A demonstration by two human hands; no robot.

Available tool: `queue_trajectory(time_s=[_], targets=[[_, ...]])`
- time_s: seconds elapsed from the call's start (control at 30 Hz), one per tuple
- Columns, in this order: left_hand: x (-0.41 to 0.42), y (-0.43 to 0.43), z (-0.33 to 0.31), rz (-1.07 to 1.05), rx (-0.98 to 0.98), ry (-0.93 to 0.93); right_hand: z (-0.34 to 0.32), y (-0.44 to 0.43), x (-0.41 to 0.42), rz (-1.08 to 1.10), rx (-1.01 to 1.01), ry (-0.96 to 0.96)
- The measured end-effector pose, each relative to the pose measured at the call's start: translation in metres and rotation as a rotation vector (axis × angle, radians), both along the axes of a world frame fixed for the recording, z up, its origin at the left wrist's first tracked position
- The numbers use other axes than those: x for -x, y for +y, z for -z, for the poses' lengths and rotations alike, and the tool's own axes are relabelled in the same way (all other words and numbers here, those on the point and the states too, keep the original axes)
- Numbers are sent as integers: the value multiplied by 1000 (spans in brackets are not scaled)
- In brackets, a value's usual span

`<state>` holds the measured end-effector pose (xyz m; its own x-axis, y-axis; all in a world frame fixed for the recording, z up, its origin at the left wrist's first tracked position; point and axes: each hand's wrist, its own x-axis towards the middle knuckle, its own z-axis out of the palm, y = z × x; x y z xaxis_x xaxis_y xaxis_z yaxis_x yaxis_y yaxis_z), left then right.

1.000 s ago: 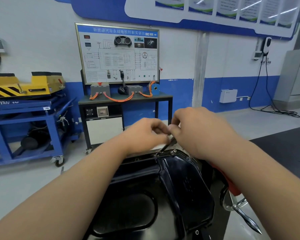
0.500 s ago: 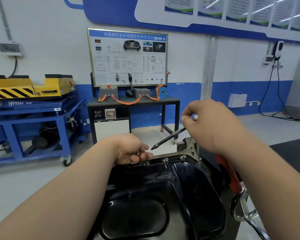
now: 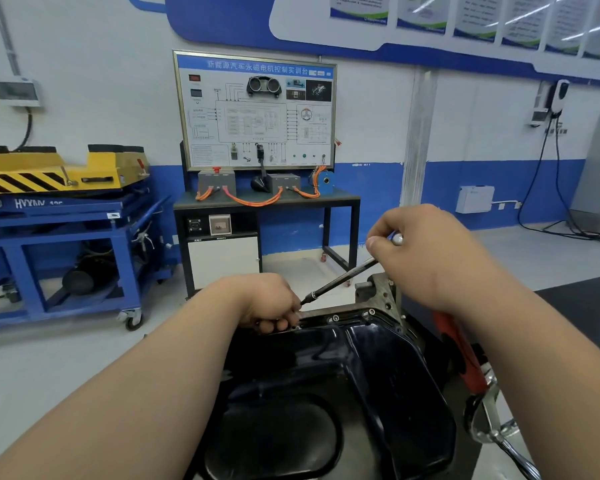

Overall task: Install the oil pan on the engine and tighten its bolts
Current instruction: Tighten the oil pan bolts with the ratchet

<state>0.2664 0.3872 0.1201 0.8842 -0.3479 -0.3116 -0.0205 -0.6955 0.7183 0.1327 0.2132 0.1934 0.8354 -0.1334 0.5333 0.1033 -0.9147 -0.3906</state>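
A glossy black oil pan (image 3: pixel 378 382) lies on the engine (image 3: pixel 378 292) in front of me, two bolts (image 3: pixel 335 319) showing on its far flange. My left hand (image 3: pixel 267 303) rests at the pan's far left corner, its fingers curled round something small that I cannot make out. My right hand (image 3: pixel 426 254) grips the handle end of a slim ratchet wrench (image 3: pixel 340 280), which slopes down and left until its tip nearly meets my left hand.
A red-handled engine stand lever (image 3: pixel 461 355) with a chrome crank sticks out on the right. Behind stand a black training bench (image 3: pixel 267 202) with a wiring panel and a blue cart (image 3: pixel 66 237) carrying a yellow lift. Cables trail along the floor at far right.
The hands, joined at the wrench a second ago, have parted. My left hand dropped to the pan's far left corner; my right hand drew back up the wrench to its handle end.
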Motion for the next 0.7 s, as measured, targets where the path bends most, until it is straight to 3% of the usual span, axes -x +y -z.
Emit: queue_trajectory(time_s=[0.17,0.33,0.63,0.7], targets=[[0,6,-3,63,-68,-34,2,-2,-1,-6,-14,4],[2,8,-5,90,-405,-233,2,-4,-1,-10,-20,17],[11,-3,-9,212,-557,-260,4,-5,-1,-19,-36,24],[10,0,-8,214,-495,-212,4,-5,-1,-22,-37,25]])
